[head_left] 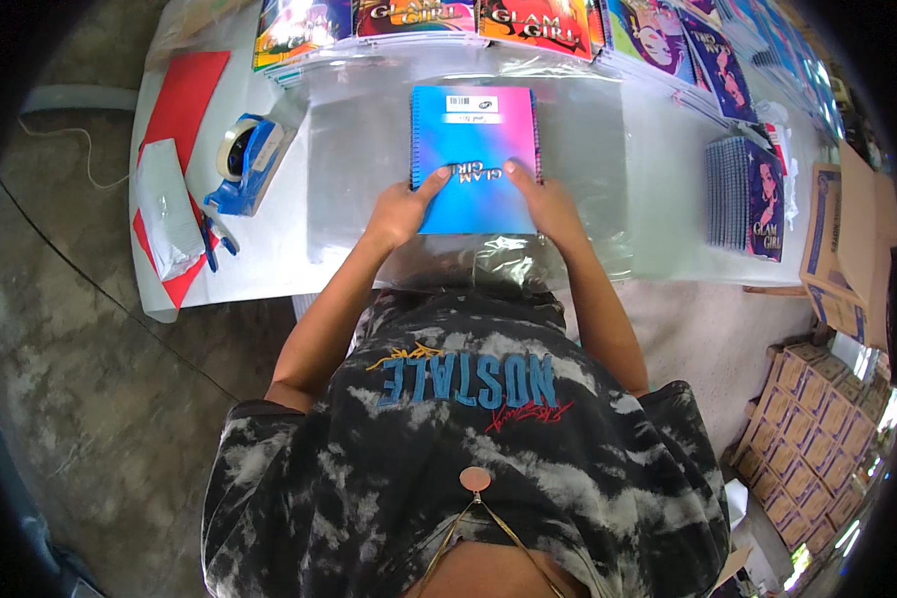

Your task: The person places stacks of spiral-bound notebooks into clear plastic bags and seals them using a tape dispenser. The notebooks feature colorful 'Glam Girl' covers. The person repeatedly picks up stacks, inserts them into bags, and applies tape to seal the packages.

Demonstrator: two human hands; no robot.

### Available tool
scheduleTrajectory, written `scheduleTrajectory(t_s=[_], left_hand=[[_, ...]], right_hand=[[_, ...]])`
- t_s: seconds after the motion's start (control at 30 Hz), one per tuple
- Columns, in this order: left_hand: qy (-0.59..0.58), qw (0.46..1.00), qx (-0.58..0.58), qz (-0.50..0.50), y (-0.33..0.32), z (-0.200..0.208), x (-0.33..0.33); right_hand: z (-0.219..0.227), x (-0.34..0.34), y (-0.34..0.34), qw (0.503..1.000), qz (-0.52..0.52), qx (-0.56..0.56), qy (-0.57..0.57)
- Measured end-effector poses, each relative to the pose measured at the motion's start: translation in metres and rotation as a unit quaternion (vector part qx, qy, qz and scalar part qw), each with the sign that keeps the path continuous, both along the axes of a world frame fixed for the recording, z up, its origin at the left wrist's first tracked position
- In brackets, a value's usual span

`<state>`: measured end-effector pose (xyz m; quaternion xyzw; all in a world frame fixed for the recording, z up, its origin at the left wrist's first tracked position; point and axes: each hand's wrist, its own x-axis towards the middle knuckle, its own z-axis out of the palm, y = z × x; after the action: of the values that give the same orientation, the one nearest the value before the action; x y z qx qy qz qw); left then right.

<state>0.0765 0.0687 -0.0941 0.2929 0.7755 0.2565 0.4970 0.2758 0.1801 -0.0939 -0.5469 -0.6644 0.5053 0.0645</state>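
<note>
A spiral notebook (pixel 480 145) with a blue-to-pink cover lies between my hands, above clear plastic film (pixel 354 199) on the table. I cannot tell whether more notebooks are under it. My left hand (pixel 403 211) grips its left side, thumb on the cover and the other fingers hidden. On the opposite side my right hand (pixel 548 204) holds it the same way, thumb on top. A white label sits near the notebook's far end.
On the white table's left are a blue tape dispenser (pixel 254 169), a cutter (pixel 221 239), a white plastic-wrapped bundle (pixel 169 214) and red sheets (pixel 184 95). Stacked notebooks (pixel 419 18) line the far edge; another stack (pixel 747 194) stands right. Cardboard boxes (pixel 802 429) are at the right.
</note>
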Motion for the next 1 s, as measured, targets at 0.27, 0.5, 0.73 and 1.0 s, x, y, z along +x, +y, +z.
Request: scheduleTrajectory(t_s=[0.27, 0.5, 0.73, 1.0], left_hand=[[0.189, 0.976, -0.067, -0.088, 0.005, 0.036, 0.001], [0.569, 0.814, 0.037, 0.110, -0.029, -0.042, -0.057], [0.537, 0.828, 0.098, 0.131, -0.018, -0.032, -0.052], [0.391, 0.902, 0.053, 0.173, -0.004, -0.030, -0.088]], right_hand=[[0.016, 0.004, -0.005, 0.988, 0.010, 0.083, -0.128], [-0.044, 0.083, 0.001, 0.756, -0.133, 0.510, -0.388], [-0.062, 0.086, 0.008, 0.878, -0.144, 0.374, -0.261], [-0.053, 0.088, 0.014, 0.890, -0.179, 0.368, -0.203]])
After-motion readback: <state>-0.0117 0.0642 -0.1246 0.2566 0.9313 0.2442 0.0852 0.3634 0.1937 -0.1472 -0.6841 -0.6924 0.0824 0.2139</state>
